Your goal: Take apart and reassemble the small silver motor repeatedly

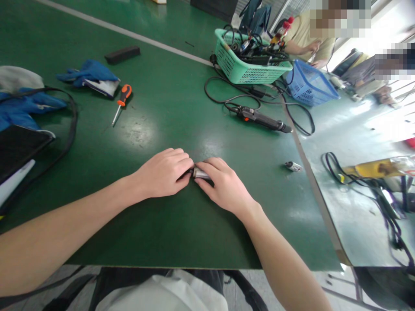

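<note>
A: What's the biggest thing there?

B: The green tabletop point(162, 233), with a pale strip running across its far part.

A: And on it?

B: A mint-green basket point(243, 72) at the far right, heaped with cables and dark parts. A smaller blue basket point(308, 86) sits just beside it, on the right.

A: Next size down?

B: A black power screwdriver point(261, 119) lying in front of the baskets, its cord looped behind it.

A: Where are the hands?

B: Together near the middle, well apart from the tools. The right hand point(223, 183) grips a silver metal cylinder point(201, 174), thumb on the near side, fingers over the top. The left hand point(168, 172) curls around its dark left end; most of that end is hidden.

A: Anything smaller than the hands?

B: An orange-and-black screwdriver point(122, 97), far left of them, shaft angled toward the near edge. Beyond it lies a dark block point(123, 55).

A: And the smallest?

B: A short metal piece point(293, 166), alone on the right, near the tabletop's seam.
</note>
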`<state>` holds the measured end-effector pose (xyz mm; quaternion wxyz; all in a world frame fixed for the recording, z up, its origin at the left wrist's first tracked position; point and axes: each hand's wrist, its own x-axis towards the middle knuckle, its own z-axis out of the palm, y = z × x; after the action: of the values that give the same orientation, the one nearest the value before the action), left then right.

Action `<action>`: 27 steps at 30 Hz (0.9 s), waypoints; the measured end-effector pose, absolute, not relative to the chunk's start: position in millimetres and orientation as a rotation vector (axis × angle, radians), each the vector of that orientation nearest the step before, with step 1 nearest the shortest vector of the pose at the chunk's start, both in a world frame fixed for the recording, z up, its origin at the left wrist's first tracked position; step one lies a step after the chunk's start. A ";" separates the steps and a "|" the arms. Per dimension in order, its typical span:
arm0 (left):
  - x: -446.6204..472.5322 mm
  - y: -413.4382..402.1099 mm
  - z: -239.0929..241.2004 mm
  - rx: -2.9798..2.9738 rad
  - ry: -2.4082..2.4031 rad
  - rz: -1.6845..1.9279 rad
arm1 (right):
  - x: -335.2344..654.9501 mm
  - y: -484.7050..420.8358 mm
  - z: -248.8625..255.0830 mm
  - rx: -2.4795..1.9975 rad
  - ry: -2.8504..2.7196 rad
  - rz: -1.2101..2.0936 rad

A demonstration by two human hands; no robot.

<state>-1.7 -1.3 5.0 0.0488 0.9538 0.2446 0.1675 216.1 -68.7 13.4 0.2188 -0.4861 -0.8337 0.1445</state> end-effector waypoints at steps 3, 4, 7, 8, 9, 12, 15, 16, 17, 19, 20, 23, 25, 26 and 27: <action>-1.9 -1.5 4.9 2.908 0.744 0.510 | 216.2 -69.0 13.9 -1.350 -2.307 0.405; -2.0 -1.6 5.0 2.910 0.747 0.514 | 216.3 -69.1 14.0 -1.349 -2.306 0.406; -2.0 -1.8 5.7 2.913 0.754 0.516 | 216.7 -69.1 14.5 -1.350 -2.304 0.409; -1.9 -1.8 6.1 2.912 0.754 0.515 | 216.7 -69.1 14.7 -1.351 -2.304 0.409; -1.8 -1.9 6.5 2.910 0.752 0.515 | 216.7 -69.1 14.9 -1.354 -2.306 0.410; -1.6 -1.9 7.2 2.909 0.747 0.511 | 216.7 -69.1 15.3 -1.360 -2.310 0.412; -1.6 -1.9 7.1 2.911 0.748 0.509 | 216.7 -69.2 15.4 -1.361 -2.313 0.418; -1.7 -2.0 7.0 2.911 0.749 0.510 | 216.8 -69.3 15.4 -1.361 -2.313 0.418; -1.7 -2.0 6.9 2.910 0.748 0.513 | 216.8 -69.4 15.4 -1.361 -2.312 0.418; -1.8 -2.1 6.8 2.906 0.748 0.516 | 216.8 -69.5 15.4 -1.361 -2.310 0.415; -1.8 -2.1 6.7 2.904 0.748 0.515 | 216.7 -69.5 15.5 -1.360 -2.309 0.414; -1.7 -2.2 6.6 2.903 0.748 0.515 | 216.2 -69.3 15.5 -1.361 -2.314 0.411; -1.7 -2.1 6.5 2.907 0.747 0.513 | 215.7 -69.1 15.3 -1.362 -2.320 0.413; -1.7 -2.0 6.4 2.909 0.748 0.513 | 215.6 -69.1 15.2 -1.362 -2.323 0.414; -1.7 -1.9 6.3 2.911 0.750 0.513 | 215.4 -69.1 15.1 -1.362 -2.323 0.414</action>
<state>-1.7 -1.9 6.3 0.0460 0.9536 0.2457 0.1680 215.4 -69.1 15.1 0.2070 -0.4890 -0.8342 0.1487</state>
